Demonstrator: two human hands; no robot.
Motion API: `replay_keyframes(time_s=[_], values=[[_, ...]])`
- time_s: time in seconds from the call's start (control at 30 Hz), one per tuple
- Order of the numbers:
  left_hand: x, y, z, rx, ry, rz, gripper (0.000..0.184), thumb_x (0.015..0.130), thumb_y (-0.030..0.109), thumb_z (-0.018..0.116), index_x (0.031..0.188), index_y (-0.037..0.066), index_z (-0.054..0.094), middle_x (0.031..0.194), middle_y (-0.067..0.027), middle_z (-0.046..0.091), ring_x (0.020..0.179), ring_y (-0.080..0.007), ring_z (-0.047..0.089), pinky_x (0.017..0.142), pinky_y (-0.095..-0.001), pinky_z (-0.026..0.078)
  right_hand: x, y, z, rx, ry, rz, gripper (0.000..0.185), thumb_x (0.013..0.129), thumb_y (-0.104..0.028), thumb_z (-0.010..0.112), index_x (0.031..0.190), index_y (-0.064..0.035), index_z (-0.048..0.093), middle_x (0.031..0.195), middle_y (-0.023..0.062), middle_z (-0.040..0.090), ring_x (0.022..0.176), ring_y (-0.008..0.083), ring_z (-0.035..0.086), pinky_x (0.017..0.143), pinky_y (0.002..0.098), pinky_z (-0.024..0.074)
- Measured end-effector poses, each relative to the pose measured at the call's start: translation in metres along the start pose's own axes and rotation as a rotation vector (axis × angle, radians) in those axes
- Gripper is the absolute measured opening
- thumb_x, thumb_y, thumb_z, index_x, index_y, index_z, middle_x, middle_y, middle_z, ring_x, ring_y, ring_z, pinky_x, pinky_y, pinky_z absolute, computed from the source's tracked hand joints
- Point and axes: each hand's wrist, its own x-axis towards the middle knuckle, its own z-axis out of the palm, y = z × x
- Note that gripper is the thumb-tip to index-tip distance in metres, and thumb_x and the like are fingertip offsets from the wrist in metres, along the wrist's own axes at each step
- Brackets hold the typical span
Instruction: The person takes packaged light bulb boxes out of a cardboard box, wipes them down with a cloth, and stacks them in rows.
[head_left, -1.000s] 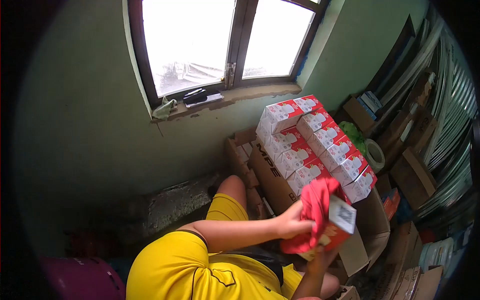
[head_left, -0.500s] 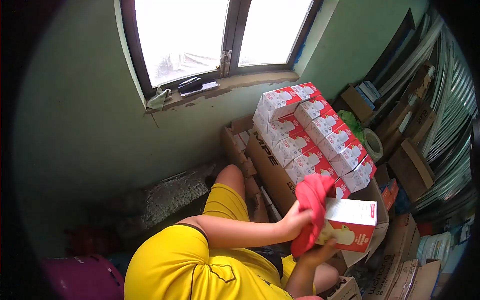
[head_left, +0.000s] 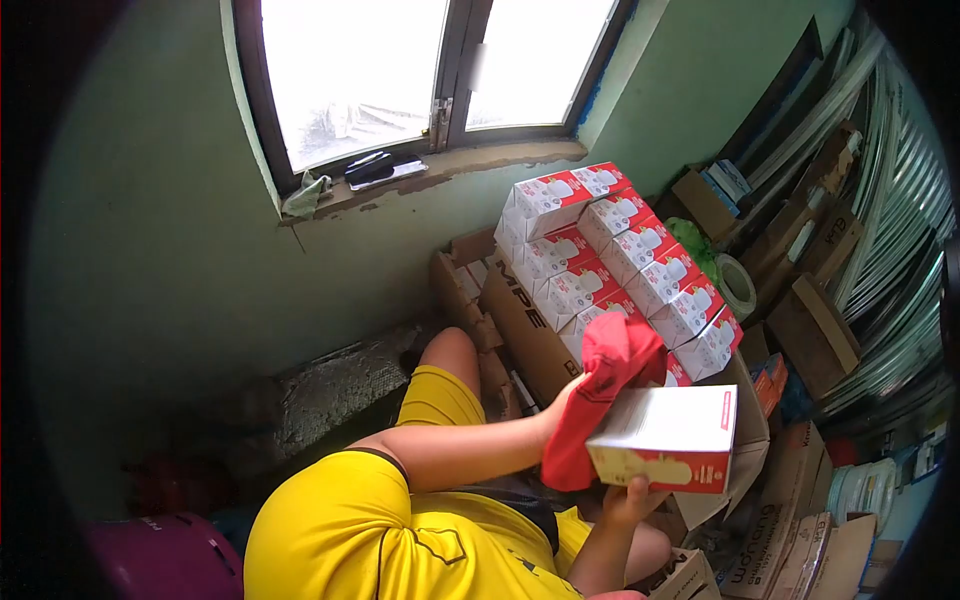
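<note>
- Carton [head_left: 670, 420]: up in right hand [head_left: 626, 503], near stacked cartons [head_left: 652, 262].
- Right hand: thumb pressed on near red side, fingers hidden; can't tell their spread.
- Left hand [head_left: 561, 404]: bunched around soft red cloth [head_left: 600, 390].
- Carton likely light, stiff, slightly slick, contents maybe fragile. Hold 2 opposite sides, not corners.

Matt cloth [head_left: 600, 375], smooth card box [head_left: 672, 415]

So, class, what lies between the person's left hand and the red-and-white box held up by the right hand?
In the head view, a bunched red cloth lies between the left hand and the box.
</note>
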Motion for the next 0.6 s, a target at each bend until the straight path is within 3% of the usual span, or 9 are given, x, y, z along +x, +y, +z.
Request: replay_keyframes(time_s=[0.03,0.07,0.1,0.17,0.3,0.33,0.4,0.47,0.6], values=[[0.002,0.007,-0.006,0.173,-0.049,0.026,0.06,0.092,0.042,0.064,0.135,0.002,0.048,0.128,-0.0125,0.06,0.111,-0.0245,0.062,0.1,-0.0396,0.047,-0.002,0.0,-0.011,0.021,-0.057,0.022,0.091,0.08,-0.033,0.075,0.149,-0.0052,0.024,0.143,0.0178,0.042,0.127,0.0349,0.049,0.106,0.0518,0.0428],[0.004,0.014,-0.012,0.344,-0.094,0.06,0.059,0.091,0.033,0.07,0.134,0.0,0.047,0.127,-0.0096,0.06,0.114,-0.0204,0.06,0.102,-0.037,0.046,-0.004,0.002,-0.047,-0.299,-0.108,0.004,0.091,0.08,-0.032,0.075,0.15,-0.0045,0.023,0.143,0.0183,0.041,0.128,0.0344,0.049,0.106,0.0512,0.0422],[-0.011,0.029,0.022,0.763,-0.174,0.096,0.059,0.089,0.027,0.074,0.134,0.0,0.046,0.127,-0.0073,0.06,0.116,-0.0169,0.057,0.103,-0.035,0.044,0.0,0.0,-0.056,-0.32,-0.114,-0.013,0.093,0.079,-0.031,0.076,0.15,-0.0036,0.023,0.143,0.0186,0.042,0.127,0.0336,0.049,0.106,0.05,0.0426],[-0.007,0.031,0.042,0.922,-0.378,0.075,0.065,0.083,0.024,0.08,0.134,0.001,0.046,0.127,-0.0032,0.057,0.118,-0.0104,0.051,0.103,-0.031,0.042,0.011,-0.013,-0.048,-0.202,-0.125,0.009,0.096,0.077,-0.031,0.079,0.149,-0.0018,0.023,0.141,0.0187,0.043,0.126,0.0319,0.05,0.104,0.0471,0.0441],[0.004,0.032,0.015,1.003,-0.22,0.348,0.061,0.087,0.022,0.075,0.136,0.004,0.044,0.127,-0.0043,0.056,0.118,-0.013,0.051,0.103,-0.0343,0.042,0.024,-0.063,0.009,-0.097,-0.208,0.372,0.105,0.067,-0.029,0.086,0.147,0.0014,0.024,0.133,0.0163,0.049,0.118,0.0271,0.055,0.096,0.0397,0.0492],[0.019,0.031,-0.012,0.879,-0.247,0.502,0.058,0.09,0.021,0.071,0.137,0.004,0.043,0.129,-0.0054,0.055,0.118,-0.0148,0.052,0.103,-0.0361,0.043,0.032,-0.068,0.023,-0.106,-0.301,0.456,0.102,0.067,-0.019,0.084,0.148,0.0038,0.027,0.146,0.0194,0.04,0.129,0.0302,0.049,0.105,0.0418,0.0428],[0.015,0.022,-0.004,0.636,-0.254,0.51,0.054,0.093,0.019,0.064,0.14,0.004,0.041,0.132,-0.0088,0.055,0.12,-0.0188,0.053,0.103,-0.0387,0.044,0.021,-0.051,0.013,-0.275,-0.358,0.343,0.102,0.071,-0.021,0.082,0.149,0.0064,0.023,0.148,0.0211,0.036,0.132,0.03,0.044,0.107,0.0415,0.0393],[0.003,0.016,-0.036,0.354,-0.042,0.118,0.063,0.093,0.019,0.063,0.146,0.002,0.034,0.144,-0.0156,0.046,0.132,-0.0262,0.046,0.11,-0.0416,0.036,0.013,-0.037,0.005,-0.385,-0.331,0.189,0.102,0.076,-0.023,0.081,0.151,0.009,0.02,0.151,0.0228,0.033,0.136,0.0299,0.04,0.109,0.0411,0.0357],[-0.01,-0.001,0.013,1.251,-0.284,0.532,0.086,0.086,0.029,0.072,0.151,-0.002,0.025,0.156,-0.0162,0.028,0.146,-0.0296,0.025,0.119,-0.0423,0.019,0.029,-0.049,0.023,-0.329,-0.123,0.045,0.099,0.076,-0.023,0.081,0.15,0.0078,0.024,0.144,0.0177,0.042,0.127,0.025,0.049,0.103,0.0366,0.042]])
